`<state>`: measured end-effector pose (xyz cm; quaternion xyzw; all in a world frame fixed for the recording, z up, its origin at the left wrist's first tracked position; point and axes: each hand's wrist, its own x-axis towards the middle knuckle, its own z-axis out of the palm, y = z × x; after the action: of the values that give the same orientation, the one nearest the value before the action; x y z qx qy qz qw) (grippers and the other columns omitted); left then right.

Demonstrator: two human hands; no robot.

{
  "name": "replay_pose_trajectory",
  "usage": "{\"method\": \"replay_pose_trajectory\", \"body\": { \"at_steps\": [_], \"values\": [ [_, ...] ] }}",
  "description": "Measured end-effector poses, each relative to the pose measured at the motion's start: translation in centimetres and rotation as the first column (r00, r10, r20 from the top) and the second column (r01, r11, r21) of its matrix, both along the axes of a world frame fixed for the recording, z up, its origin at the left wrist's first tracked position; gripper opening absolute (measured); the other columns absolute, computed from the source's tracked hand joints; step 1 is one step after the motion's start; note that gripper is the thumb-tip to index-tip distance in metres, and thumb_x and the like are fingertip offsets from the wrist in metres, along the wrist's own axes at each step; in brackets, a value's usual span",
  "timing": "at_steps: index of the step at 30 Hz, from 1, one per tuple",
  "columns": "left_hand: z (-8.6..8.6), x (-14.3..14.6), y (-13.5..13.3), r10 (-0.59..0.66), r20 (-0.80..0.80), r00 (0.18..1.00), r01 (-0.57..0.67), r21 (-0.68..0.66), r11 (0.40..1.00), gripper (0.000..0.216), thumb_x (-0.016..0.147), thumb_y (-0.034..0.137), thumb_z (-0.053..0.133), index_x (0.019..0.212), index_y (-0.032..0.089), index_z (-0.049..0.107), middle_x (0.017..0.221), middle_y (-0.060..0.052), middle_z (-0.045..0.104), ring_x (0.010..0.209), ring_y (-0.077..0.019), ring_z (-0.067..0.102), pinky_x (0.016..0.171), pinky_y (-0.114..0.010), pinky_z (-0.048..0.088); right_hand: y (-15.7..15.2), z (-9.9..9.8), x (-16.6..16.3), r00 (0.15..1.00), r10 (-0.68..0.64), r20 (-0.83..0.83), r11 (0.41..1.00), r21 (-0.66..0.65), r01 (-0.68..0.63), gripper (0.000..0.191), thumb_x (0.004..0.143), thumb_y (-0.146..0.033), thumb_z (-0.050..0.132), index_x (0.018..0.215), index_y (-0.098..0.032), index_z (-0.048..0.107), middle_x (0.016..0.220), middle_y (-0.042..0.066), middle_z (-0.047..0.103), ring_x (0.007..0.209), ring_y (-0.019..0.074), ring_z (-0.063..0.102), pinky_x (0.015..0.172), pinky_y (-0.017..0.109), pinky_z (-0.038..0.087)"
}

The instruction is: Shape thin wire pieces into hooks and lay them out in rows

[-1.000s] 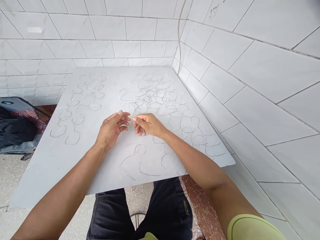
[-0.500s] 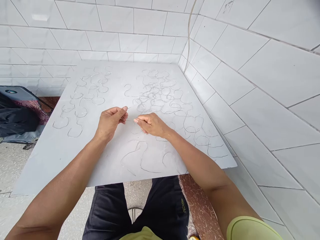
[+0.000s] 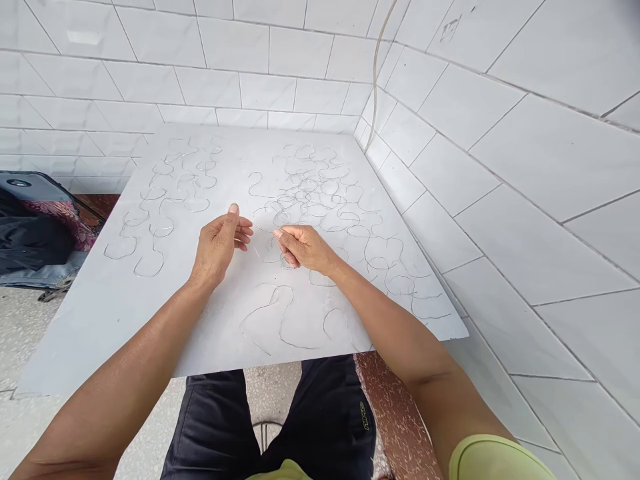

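Hovering over the worktop (image 3: 90,320), your left hand (image 3: 219,245) is loosely open and your right hand (image 3: 304,248) is pinched closed. Bent wires form two groups: left-edge cluster (image 3: 165,200) and tangled right-edge cluster (image 3: 325,200), both uncountable.

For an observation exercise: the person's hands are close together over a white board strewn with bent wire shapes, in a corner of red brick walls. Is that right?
No. The head view shows walls of white tile, not red brick. The rest holds: the left hand and right hand are close together over the white board strewn with bent wire shapes.
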<state>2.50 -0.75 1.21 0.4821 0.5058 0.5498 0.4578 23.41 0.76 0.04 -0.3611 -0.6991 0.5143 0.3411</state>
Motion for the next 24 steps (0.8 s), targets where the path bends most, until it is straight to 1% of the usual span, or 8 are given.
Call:
{"method": "replay_pose_trajectory", "body": {
  "at_steps": [3, 7, 9, 12, 15, 19, 21, 24],
  "values": [
    [0.06, -0.07, -0.07, -0.043, 0.033, 0.999, 0.044, -0.026, 0.999, 0.056, 0.091, 0.07, 0.064, 0.084, 0.016, 0.076, 0.082, -0.012, 0.072, 0.069, -0.0198, 0.063, 0.066, -0.035, 0.05, 0.21, 0.0, 0.01, 0.999, -0.022, -0.026, 0.999, -0.045, 0.021, 0.055, 0.1, -0.068, 0.053, 0.072, -0.021, 0.048, 0.051, -0.004, 0.049, 0.044, 0.0095, 0.047, 0.047, 0.023, 0.044],
    [0.2, 0.12, -0.39, -0.123, 0.024, 0.992, 0.124, -0.05, 0.991, 0.055, 0.09, 0.069, 0.065, 0.085, 0.016, 0.077, 0.079, -0.012, 0.07, 0.067, -0.0202, 0.062, 0.063, -0.035, 0.048, 0.4, -0.01, 0.04, 0.998, -0.047, -0.043, 0.997, -0.058, 0.045, 0.054, 0.1, -0.067, 0.054, 0.073, -0.021, 0.049, 0.052, -0.004, 0.05, 0.044, 0.0093, 0.047, 0.045, 0.023, 0.041],
    [0.25, 0.17, -0.51, -0.147, 0.009, 0.989, 0.147, -0.054, 0.988, 0.053, 0.09, 0.068, 0.067, 0.086, 0.016, 0.077, 0.08, -0.011, 0.071, 0.068, -0.0201, 0.062, 0.063, -0.035, 0.047, 0.45, -0.05, 0.05, 0.997, -0.058, -0.051, 0.997, -0.057, 0.055, 0.054, 0.1, -0.067, 0.054, 0.073, -0.021, 0.05, 0.052, -0.004, 0.05, 0.044, 0.0094, 0.047, 0.045, 0.022, 0.04],
    [0.28, 0.05, -0.48, -0.163, 0.0, 0.987, 0.163, -0.063, 0.985, 0.047, 0.088, 0.063, 0.072, 0.091, 0.016, 0.078, 0.087, -0.011, 0.072, 0.071, -0.0193, 0.062, 0.066, -0.034, 0.049, 0.48, -0.17, 0.03, 0.997, -0.066, -0.051, 0.996, -0.055, 0.063, 0.054, 0.099, -0.068, 0.056, 0.073, -0.021, 0.05, 0.051, -0.004, 0.05, 0.043, 0.0095, 0.047, 0.044, 0.022, 0.04],
    [0.26, -0.23, -0.3, -0.178, 0.042, 0.983, 0.18, -0.066, 0.981, 0.042, 0.088, 0.059, 0.074, 0.094, 0.017, 0.079, 0.095, -0.011, 0.072, 0.077, -0.0184, 0.062, 0.07, -0.033, 0.05, 0.43, -0.29, -0.01, 0.998, -0.051, -0.04, 0.997, -0.062, 0.048, 0.055, 0.098, -0.069, 0.056, 0.072, -0.021, 0.05, 0.051, -0.004, 0.05, 0.043, 0.0095, 0.047, 0.045, 0.022, 0.042],
    [0.23, -0.51, -0.07, -0.205, 0.134, 0.97, 0.213, -0.054, 0.975, 0.036, 0.086, 0.053, 0.078, 0.088, 0.017, 0.078, 0.107, -0.012, 0.072, 0.081, -0.017, 0.062, 0.069, -0.031, 0.049, 0.31, -0.43, -0.08, 1.0, 0.001, -0.008, 0.998, -0.057, -0.002, 0.055, 0.099, -0.068, 0.055, 0.073, -0.02, 0.05, 0.051, -0.004, 0.052, 0.044, 0.0091, 0.048, 0.047, 0.022, 0.043],
    [0.18, -0.62, 0.03, -0.222, 0.158, 0.962, 0.232, -0.044, 0.972, 0.033, 0.084, 0.05, 0.081, 0.085, 0.018, 0.077, 0.107, -0.011, 0.072, 0.081, -0.0163, 0.061, 0.069, -0.031, 0.048, 0.27, -0.49, -0.1, 1.0, 0.024, 0.014, 0.998, -0.055, -0.023, 0.054, 0.1, -0.067, 0.055, 0.073, -0.02, 0.051, 0.051, -0.004, 0.053, 0.045, 0.0092, 0.049, 0.047, 0.022, 0.043],
    [0.02, -0.77, 0.19, -0.258, 0.16, 0.953, 0.268, -0.046, 0.962, 0.029, 0.084, 0.047, 0.083, 0.083, 0.018, 0.077, 0.102, -0.009, 0.071, 0.083, -0.0163, 0.061, 0.071, -0.03, 0.048, 0.27, -0.56, -0.11, 0.999, 0.041, 0.02, 0.998, -0.049, -0.04, 0.053, 0.1, -0.066, 0.054, 0.074, -0.02, 0.052, 0.051, -0.003, 0.054, 0.045, 0.0096, 0.05, 0.048, 0.022, 0.043]
  ]
}}
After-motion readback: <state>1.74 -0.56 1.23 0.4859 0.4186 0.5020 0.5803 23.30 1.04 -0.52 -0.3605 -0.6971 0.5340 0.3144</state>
